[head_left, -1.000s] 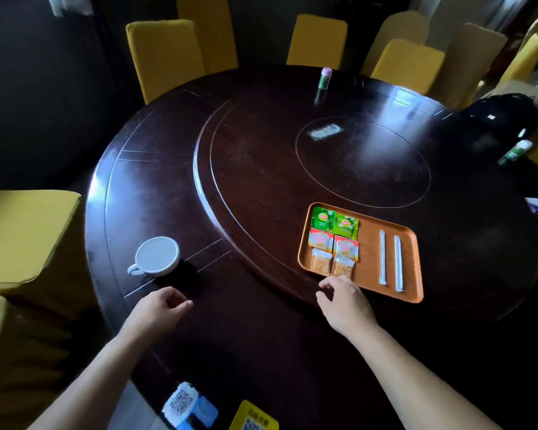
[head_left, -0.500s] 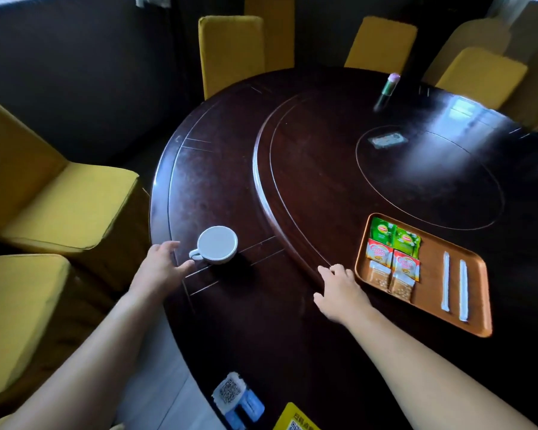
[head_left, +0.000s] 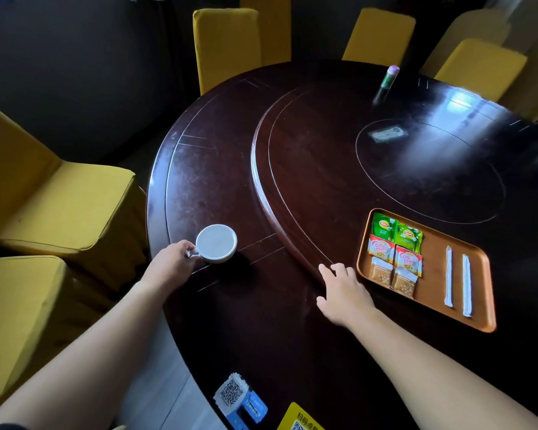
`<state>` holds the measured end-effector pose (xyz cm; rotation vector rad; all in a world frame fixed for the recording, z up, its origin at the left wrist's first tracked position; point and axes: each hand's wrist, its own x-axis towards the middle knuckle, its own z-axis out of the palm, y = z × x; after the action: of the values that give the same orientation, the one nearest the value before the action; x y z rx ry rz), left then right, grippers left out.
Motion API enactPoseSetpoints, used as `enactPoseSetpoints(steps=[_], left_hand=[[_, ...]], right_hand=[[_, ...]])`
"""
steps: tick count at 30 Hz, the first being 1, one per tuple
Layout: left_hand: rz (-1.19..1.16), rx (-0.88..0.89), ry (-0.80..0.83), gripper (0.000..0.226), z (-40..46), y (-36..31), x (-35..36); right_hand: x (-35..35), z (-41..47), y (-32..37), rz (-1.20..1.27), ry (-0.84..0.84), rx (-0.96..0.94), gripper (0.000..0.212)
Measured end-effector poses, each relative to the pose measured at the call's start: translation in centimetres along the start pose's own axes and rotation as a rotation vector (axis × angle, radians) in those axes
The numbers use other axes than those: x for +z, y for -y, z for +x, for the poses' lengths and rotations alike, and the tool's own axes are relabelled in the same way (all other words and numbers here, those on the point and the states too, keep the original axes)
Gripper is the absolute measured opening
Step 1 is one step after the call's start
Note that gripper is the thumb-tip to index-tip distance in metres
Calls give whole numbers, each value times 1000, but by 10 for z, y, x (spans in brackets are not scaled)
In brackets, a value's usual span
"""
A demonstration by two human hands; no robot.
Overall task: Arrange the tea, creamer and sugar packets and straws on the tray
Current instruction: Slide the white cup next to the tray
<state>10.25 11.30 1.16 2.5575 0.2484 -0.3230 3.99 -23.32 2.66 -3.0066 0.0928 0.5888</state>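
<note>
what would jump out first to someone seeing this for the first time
The orange tray at the right of the dark round table draws the eye first, with green tea packets, red creamer packets and sugar packets in neat rows beside two wrapped straws. Next, the left hand at the handle of the white cup, and the right hand resting open near the tray.

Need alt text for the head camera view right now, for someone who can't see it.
An orange tray on a dark round table holds paired tea, creamer and sugar packets beside two wrapped straws. The left hand grips a white cup by its handle; the right hand rests flat near the tray.
</note>
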Motion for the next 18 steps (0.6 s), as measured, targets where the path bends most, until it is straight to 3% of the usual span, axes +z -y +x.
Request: enactPoseSetpoints(steps=[6,18], left_hand=[[-13,-18,-32,10,2,2,-3],[-93,68,-120,15,0,-50,-4]], right_hand=[[-1,-1,1,-12,9,-1,79],[4,-1,-1,-10,-24,-23,80]])
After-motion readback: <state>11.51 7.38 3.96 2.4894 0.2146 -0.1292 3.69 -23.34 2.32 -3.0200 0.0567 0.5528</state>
